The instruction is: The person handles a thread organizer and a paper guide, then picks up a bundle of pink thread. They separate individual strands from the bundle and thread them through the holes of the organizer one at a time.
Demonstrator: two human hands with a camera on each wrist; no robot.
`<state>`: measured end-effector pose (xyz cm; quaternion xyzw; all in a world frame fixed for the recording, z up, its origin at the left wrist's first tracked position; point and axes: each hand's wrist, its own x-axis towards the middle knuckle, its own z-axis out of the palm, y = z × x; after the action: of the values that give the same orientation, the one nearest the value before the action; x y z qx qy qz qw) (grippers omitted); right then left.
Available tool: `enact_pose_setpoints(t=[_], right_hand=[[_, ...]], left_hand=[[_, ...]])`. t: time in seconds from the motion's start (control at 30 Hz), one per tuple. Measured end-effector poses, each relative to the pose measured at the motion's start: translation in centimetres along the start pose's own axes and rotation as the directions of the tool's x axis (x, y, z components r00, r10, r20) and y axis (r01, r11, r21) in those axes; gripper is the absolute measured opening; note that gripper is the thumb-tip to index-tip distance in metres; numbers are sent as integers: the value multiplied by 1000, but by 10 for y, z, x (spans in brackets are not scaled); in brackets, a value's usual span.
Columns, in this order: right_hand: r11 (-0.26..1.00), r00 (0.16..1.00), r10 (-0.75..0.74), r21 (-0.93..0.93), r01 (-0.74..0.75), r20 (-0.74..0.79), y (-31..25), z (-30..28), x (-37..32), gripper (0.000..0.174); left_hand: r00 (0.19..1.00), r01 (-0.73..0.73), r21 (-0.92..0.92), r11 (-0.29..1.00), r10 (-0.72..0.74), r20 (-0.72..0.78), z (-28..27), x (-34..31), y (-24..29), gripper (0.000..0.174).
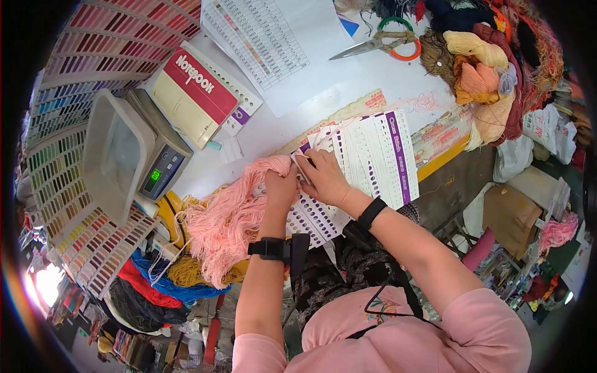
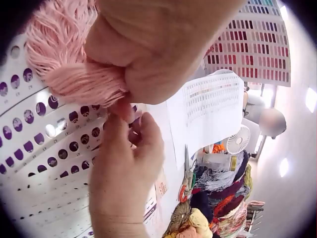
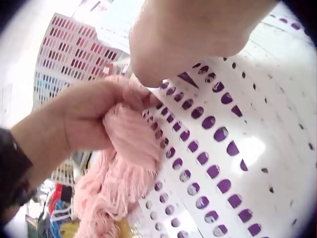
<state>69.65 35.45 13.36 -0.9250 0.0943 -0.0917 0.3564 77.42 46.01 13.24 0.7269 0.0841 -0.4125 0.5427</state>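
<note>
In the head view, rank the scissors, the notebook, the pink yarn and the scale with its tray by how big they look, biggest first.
1. Pink yarn and scale with its tray: too alike to rank
2. Notebook
3. Scissors: long, but narrow

"What are you wearing?"
"A pale pink, short-sleeved fabric top (image 1: 367, 345) with a small multicoloured print (image 1: 390, 303), and black-and-grey patterned trousers (image 1: 320, 273)."
"On your wrists?"
"My left has a black strap with a boxy black fitting (image 1: 272, 248); my right, a plain-looking black band (image 1: 372, 213). A thin black cord (image 1: 376, 313) crosses my front."
</note>
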Motion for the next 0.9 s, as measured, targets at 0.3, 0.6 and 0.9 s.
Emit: enact_pose_setpoints(t=[0.3,0.6,0.9], right_hand=[[973,995,62,228,-43,-80,10,5,3,34],[739,945,283,591,-324,164,13,-6,10,26],[968,956,220,83,-239,194,5,2,14,60]], left_hand=[[1000,31,-272,962,-31,3,-10,-5,-1,11],[942,150,90,985,-170,290,-4,-6,5,14],[958,-189,-539,821,33,-286,-233,-102,55,41]])
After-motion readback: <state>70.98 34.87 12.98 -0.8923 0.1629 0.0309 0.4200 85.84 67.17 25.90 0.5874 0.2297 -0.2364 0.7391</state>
